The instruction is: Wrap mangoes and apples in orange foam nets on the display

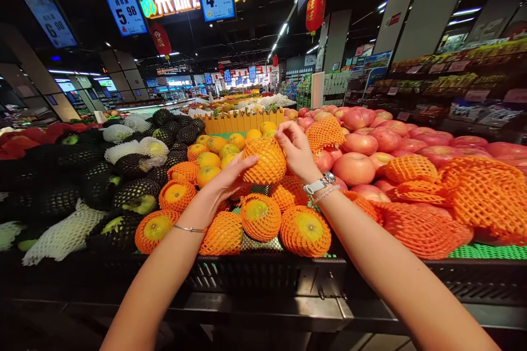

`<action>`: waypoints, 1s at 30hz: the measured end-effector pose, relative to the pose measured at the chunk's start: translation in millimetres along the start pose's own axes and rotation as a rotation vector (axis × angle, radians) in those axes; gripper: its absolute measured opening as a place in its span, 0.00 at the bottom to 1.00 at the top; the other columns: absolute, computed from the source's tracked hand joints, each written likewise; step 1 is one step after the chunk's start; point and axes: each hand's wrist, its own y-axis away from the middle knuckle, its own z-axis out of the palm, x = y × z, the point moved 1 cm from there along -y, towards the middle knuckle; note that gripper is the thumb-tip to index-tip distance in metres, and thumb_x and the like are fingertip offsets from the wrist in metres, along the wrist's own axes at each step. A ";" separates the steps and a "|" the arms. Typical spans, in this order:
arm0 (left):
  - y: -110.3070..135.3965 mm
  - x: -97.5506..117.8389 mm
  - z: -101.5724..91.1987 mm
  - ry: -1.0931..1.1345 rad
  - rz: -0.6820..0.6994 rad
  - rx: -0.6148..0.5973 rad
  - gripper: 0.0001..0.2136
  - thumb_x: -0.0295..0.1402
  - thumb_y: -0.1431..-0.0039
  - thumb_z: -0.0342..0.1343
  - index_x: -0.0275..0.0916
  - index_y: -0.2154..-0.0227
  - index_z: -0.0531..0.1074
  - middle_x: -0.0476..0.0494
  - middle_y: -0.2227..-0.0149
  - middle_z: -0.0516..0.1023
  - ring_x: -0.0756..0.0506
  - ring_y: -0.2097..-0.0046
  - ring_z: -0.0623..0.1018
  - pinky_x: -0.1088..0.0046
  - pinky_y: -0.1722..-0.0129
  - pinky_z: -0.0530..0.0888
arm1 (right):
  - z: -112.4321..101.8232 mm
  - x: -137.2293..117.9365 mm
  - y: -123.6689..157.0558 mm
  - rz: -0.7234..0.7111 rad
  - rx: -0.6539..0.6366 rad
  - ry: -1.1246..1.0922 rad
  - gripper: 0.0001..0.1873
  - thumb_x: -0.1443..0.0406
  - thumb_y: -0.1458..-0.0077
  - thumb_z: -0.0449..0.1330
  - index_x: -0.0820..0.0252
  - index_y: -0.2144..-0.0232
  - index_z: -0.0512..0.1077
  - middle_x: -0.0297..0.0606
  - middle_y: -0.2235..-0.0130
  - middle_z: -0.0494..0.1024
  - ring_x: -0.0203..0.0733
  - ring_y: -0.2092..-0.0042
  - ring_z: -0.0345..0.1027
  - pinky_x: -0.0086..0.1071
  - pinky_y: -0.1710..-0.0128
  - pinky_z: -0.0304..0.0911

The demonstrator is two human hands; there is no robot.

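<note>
In the middle of the head view is an orange [265, 161] wrapped in an orange foam net. My left hand [231, 176] cups it from the left and below, thumb laid across its front. My right hand [297, 149] is closed in a pinch at the net's upper right edge; the fingertips are partly hidden. Just beneath, more netted oranges [261, 216] sit along the front of the bin, stems facing out. Bare oranges [208, 175] lie behind my left hand. A loose foam net [326, 132] rests on apples beyond my right wrist.
Red apples [360, 143] with loose foam nets [488, 194] fill the right side. Dark netted fruit [135, 194] is heaped at left. A black crate edge [263, 277] runs along the front, and a yellow picket divider [245, 122] stands behind the oranges.
</note>
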 end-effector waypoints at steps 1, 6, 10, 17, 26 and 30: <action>0.3 -0.2 0.2 -0.020 0.013 -0.016 0.24 0.34 0.54 0.67 0.38 0.51 0.72 0.35 0.51 0.79 0.32 0.43 0.74 0.52 0.42 0.70 | 0.5 2.4 -0.2 0.026 -0.046 -0.007 0.14 0.53 0.46 0.61 0.54 0.71 0.62 0.32 0.68 0.64 0.39 0.62 0.60 0.34 0.53 0.61; -5.5 -5.6 -3.1 -0.173 0.106 0.005 0.28 0.36 0.58 0.69 0.37 0.51 0.70 0.34 0.50 0.77 0.30 0.43 0.73 0.49 0.41 0.68 | 0.4 18.1 -0.8 0.256 -0.205 -0.018 0.16 0.51 0.48 0.59 0.54 0.69 0.63 0.33 0.64 0.67 0.41 0.58 0.62 0.37 0.49 0.61; -14.0 -4.1 -14.0 -0.543 0.327 0.156 0.38 0.39 0.61 0.70 0.38 0.45 0.63 0.33 0.42 0.70 0.32 0.39 0.69 0.49 0.38 0.64 | -1.0 15.6 -1.0 0.199 -0.324 0.179 0.22 0.46 0.42 0.52 0.55 0.55 0.66 0.40 0.50 0.71 0.47 0.44 0.62 0.45 0.37 0.52; -25.1 -13.6 -33.4 -1.045 0.531 0.101 0.52 0.42 0.63 0.72 0.38 0.35 0.51 0.28 0.33 0.54 0.32 0.33 0.58 0.49 0.33 0.56 | -2.7 17.6 1.4 0.104 -0.602 0.329 0.60 0.57 0.63 0.72 0.64 0.33 0.47 0.52 0.31 0.48 0.55 0.30 0.43 0.45 0.30 0.41; -25.6 -7.6 -46.9 -1.265 0.276 0.012 0.57 0.42 0.61 0.70 0.34 0.32 0.41 0.25 0.31 0.50 0.31 0.31 0.53 0.51 0.33 0.55 | 4.8 33.9 1.3 -0.012 -0.488 0.633 0.36 0.64 0.54 0.67 0.63 0.44 0.60 0.48 0.44 0.68 0.51 0.42 0.64 0.46 0.40 0.57; -17.6 -2.9 -55.2 -1.656 0.020 -0.082 0.33 0.40 0.53 0.65 0.32 0.45 0.65 0.28 0.43 0.70 0.30 0.41 0.69 0.52 0.42 0.67 | 8.2 35.2 3.5 0.021 -0.629 0.947 0.40 0.66 0.53 0.67 0.67 0.40 0.59 0.53 0.44 0.66 0.55 0.44 0.65 0.42 0.44 0.61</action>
